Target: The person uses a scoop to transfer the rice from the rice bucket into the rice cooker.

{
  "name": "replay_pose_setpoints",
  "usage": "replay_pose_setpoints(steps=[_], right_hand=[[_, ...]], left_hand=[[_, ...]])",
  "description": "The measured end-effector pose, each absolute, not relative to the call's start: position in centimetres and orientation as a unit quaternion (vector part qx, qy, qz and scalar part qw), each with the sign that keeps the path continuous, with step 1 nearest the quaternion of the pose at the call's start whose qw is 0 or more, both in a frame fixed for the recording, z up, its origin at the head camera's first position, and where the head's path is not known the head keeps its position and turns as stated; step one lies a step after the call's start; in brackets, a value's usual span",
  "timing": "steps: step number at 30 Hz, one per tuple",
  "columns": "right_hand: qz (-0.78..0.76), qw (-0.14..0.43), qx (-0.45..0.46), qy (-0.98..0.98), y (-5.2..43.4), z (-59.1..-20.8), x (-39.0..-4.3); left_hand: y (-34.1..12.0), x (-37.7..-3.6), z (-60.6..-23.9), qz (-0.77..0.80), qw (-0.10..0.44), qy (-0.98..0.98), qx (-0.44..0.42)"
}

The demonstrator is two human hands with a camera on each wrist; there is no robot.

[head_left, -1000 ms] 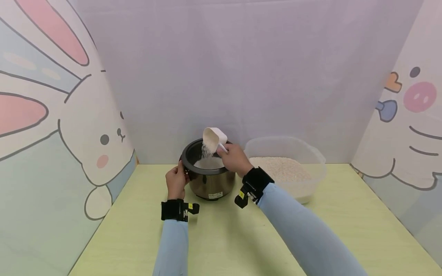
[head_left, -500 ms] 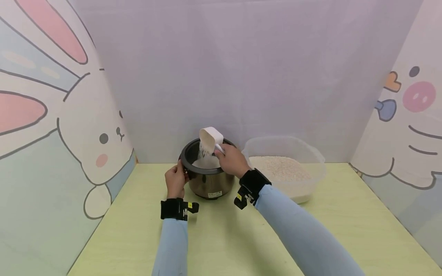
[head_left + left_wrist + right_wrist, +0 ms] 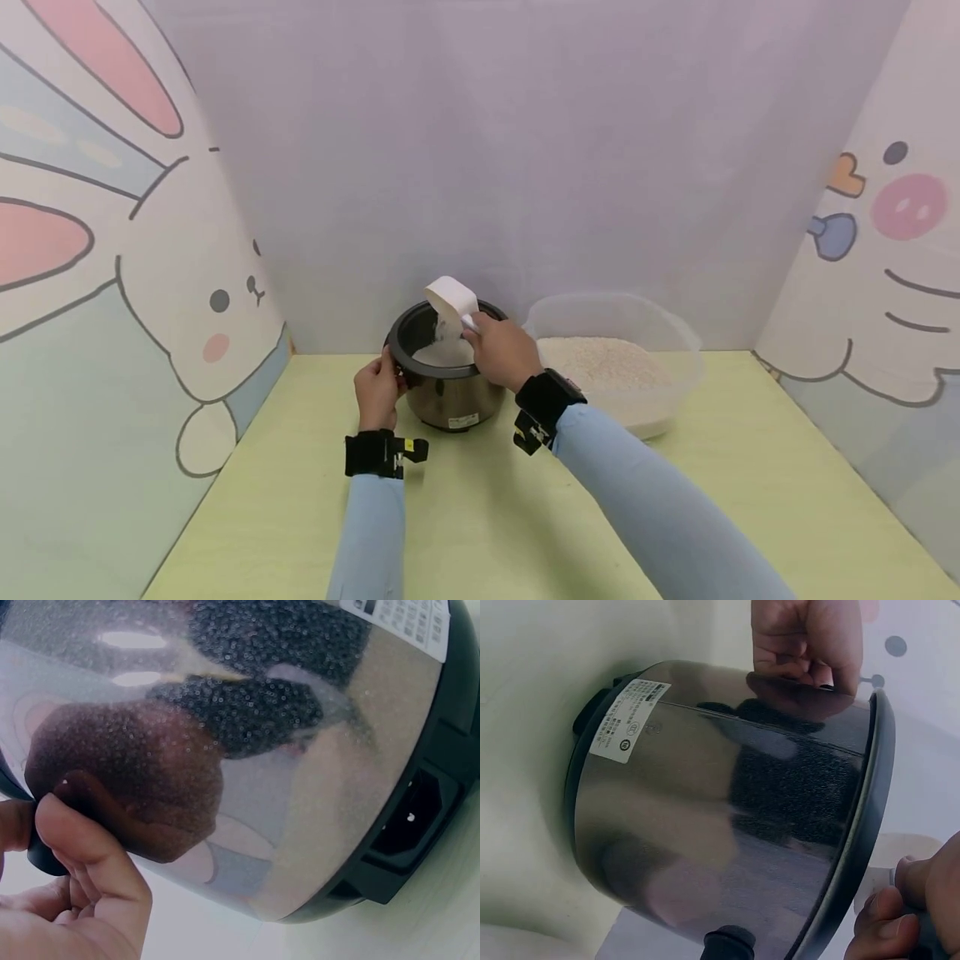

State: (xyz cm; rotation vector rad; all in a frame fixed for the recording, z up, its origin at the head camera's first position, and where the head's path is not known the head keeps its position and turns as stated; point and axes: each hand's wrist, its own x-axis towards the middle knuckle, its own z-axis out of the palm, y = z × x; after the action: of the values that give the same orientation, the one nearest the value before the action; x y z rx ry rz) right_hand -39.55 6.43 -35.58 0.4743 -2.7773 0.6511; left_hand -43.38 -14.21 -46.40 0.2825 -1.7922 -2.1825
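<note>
Rice spilling over the rim is my main worry. Nearest to me on the pale green worktop (image 3: 480, 517), my left hand (image 3: 377, 398) has its thumb and fingers pinched on the small black side handle (image 3: 41, 859) of the round, shiny steel rice cooker pot (image 3: 447, 383), holding it steady. If that pinch slackens, the light pot could slide or twist under the pour. My right hand (image 3: 501, 350), just beyond, is closed around the handle of the white plastic scoop (image 3: 450, 298), which hangs over the pot's open top, a little left of its middle. The scoop's long axis runs from its handle in my fist up and away to the left, and its mouth is tipped down and leftward into the pot, where a white heap of rice (image 3: 442, 353) already lies. Tilted that far and held above the dark rim, grains could bounce off the edge onto the worktop if my wrist drifts further left. Farther right, near the pot but not touching it, sits the clear plastic tub of white rice (image 3: 611, 367).
</note>
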Motion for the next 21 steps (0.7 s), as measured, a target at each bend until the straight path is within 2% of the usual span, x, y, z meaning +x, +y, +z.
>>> replay_pose_setpoints(steps=[13, 21], right_hand=[[0.120, 0.139, 0.167, -0.969, 6.4, -36.5, -39.4], [0.067, 0.209, 0.213, -0.952, 7.8, -37.0, -39.5]], left_hand=[[-14.4, -43.3, -46.6, -0.768, 0.141, -0.617, 0.097], [-14.3, -43.2, -46.4, -0.766, 0.140, -0.620, 0.095]])
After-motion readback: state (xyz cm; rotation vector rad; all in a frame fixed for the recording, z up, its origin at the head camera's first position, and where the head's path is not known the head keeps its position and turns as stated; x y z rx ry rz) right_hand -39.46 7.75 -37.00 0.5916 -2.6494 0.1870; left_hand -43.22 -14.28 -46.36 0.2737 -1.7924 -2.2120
